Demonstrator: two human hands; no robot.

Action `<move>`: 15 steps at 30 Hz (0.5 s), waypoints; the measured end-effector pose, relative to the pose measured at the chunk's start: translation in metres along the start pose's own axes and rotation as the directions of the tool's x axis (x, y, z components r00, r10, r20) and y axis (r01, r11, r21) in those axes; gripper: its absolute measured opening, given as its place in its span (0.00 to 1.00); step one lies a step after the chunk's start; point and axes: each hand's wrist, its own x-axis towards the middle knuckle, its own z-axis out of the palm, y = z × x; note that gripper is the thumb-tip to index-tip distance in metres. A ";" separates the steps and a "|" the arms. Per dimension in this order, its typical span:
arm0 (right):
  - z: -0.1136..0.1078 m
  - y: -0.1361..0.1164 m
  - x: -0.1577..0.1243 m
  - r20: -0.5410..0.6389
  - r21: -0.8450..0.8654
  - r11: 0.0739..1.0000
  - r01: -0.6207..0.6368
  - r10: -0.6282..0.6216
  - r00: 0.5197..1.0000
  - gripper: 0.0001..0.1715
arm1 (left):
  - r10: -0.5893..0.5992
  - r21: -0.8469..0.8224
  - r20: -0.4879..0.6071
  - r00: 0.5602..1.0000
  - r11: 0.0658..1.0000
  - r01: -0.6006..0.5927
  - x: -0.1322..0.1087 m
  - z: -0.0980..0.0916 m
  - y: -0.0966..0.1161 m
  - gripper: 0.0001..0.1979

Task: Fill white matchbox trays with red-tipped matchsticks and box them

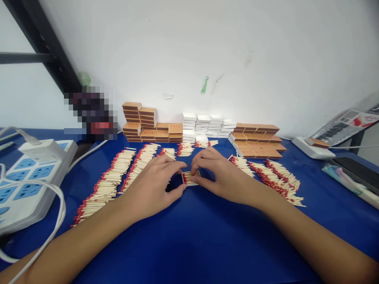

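A small white matchbox tray point(193, 184) lies on the blue table between my hands, with red-headed matches point(185, 178) inside, heads to the left. My left hand point(154, 183) pinches the tray's left end between thumb and fingers. Over the right end, my right hand point(220, 173) is closed, thumb at the near side and fingertips reaching in at the matches. Rows of loose matches point(114, 173) spread out to the left, some partly behind my left hand. More match piles point(275, 179) lie beyond my right forearm.
Brown matchbox sleeves point(154, 136) and white trays point(195, 122) stand stacked along the wall, with brown-topped boxes point(257, 142) to their right. A power strip point(35, 181) with white cables sits at the left. At the right are a white adapter point(310, 148) and a dark phone point(358, 171).
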 end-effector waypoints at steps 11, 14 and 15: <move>0.000 0.002 -0.001 -0.006 -0.012 1.000 -0.003 0.003 1.000 0.02 | -0.001 0.004 -0.004 1.000 1.000 0.001 -0.001 0.001 0.000 0.17; 0.001 0.002 0.001 -0.016 -0.021 1.000 0.003 -0.003 1.000 0.02 | 0.002 -0.001 -0.005 1.000 1.000 -0.002 -0.001 0.000 0.000 0.17; 0.001 0.002 0.001 -0.013 -0.020 1.000 0.003 -0.003 1.000 0.02 | 0.001 0.000 -0.001 1.000 1.000 -0.001 -0.001 0.000 0.000 0.17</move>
